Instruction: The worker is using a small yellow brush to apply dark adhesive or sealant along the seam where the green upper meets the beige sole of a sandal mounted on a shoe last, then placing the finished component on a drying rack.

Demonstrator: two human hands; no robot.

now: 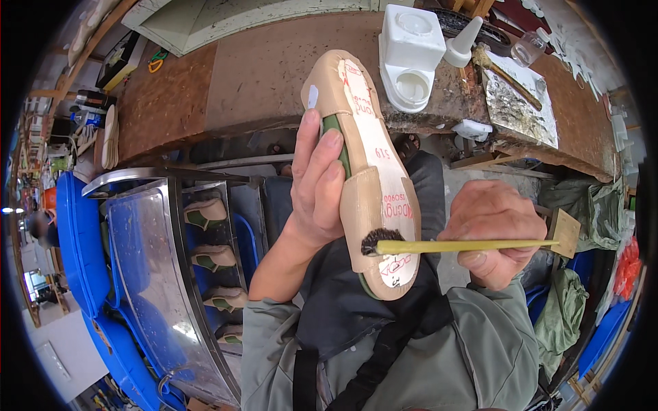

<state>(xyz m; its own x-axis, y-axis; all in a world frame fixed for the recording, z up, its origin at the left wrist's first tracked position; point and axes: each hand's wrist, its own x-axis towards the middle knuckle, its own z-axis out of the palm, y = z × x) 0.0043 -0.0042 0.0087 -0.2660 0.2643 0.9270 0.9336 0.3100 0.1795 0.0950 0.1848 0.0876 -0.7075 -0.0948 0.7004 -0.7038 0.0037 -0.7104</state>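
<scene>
A beige shoe upper on its green last [373, 157] is held sole side up over my lap, its length running away from me. Its bottom shows a white insole board with red print. My left hand [319, 181] grips it by the left side, fingers wrapped over the edge. In my right hand [493, 229] is a brush [439, 245] with a thin yellow handle, the fingers closed round it. The dark bristles touch the beige edge at the left of the near end of the shoe.
Beyond my hands runs a brown workbench [274, 82] with a white plastic dispenser [411, 58], a white nozzle cap [464, 42] and a stained board [522, 103] with another brush on it. At my left a metal rack [147, 253] holds several similar shoes [214, 257], beside blue bins [79, 240].
</scene>
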